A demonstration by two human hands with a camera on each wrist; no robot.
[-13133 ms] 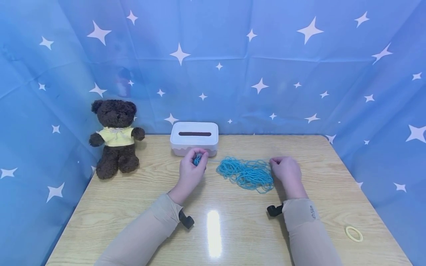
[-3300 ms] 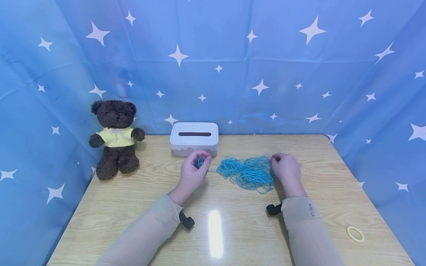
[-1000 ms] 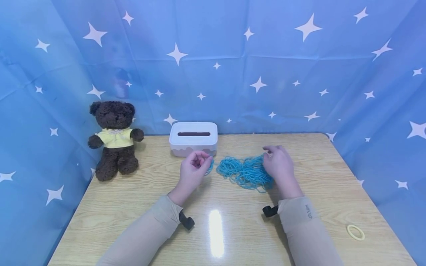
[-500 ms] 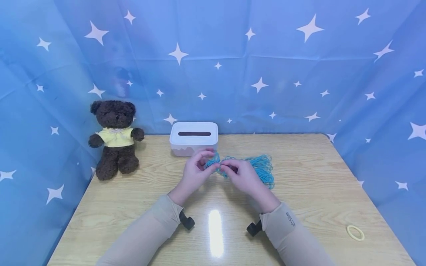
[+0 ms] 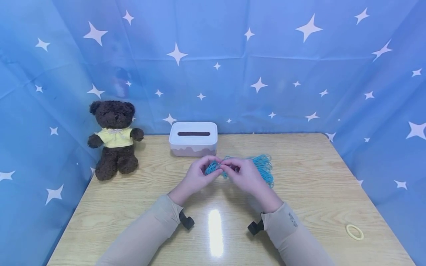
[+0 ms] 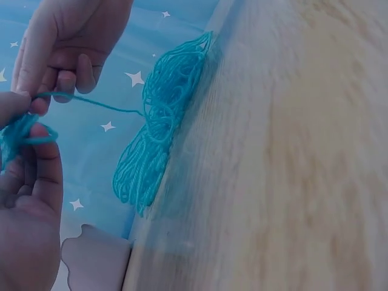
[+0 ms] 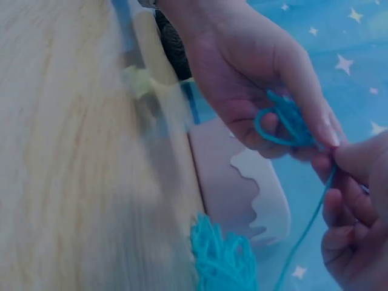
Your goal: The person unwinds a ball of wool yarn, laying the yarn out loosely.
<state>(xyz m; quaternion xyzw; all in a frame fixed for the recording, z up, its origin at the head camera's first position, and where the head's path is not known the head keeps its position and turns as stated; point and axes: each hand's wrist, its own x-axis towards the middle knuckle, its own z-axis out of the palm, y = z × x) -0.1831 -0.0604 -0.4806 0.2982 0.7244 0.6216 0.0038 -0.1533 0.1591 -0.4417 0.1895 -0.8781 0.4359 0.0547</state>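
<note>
A small looped bundle of turquoise yarn [image 5: 211, 168] sits in my left hand [image 5: 197, 175], held between thumb and curled fingers. Right against it, my right hand [image 5: 244, 176] pinches the yarn with thumb and index finger, and the fingertips of both hands meet. From this pinch a single strand [image 7: 307, 227] leads off to a larger hank of turquoise yarn [image 6: 160, 121] on the table. In the head view, my right hand covers part of that hank. Loops of the small bundle [image 7: 285, 123] stick out of my left palm in the right wrist view.
Behind my left hand stands a white tissue box [image 5: 193, 139] with a slot on top. A brown teddy bear [image 5: 116, 140] in a yellow top sits at the back left. A pale yellow ring [image 5: 354, 232] lies at the table's right front. A starry blue curtain [image 5: 283, 66] surrounds the table.
My right hand has come left from the hank's right end to meet my left hand and now pinches the yarn there. Over the last half second, my left fingers have drawn in around the bundle.
</note>
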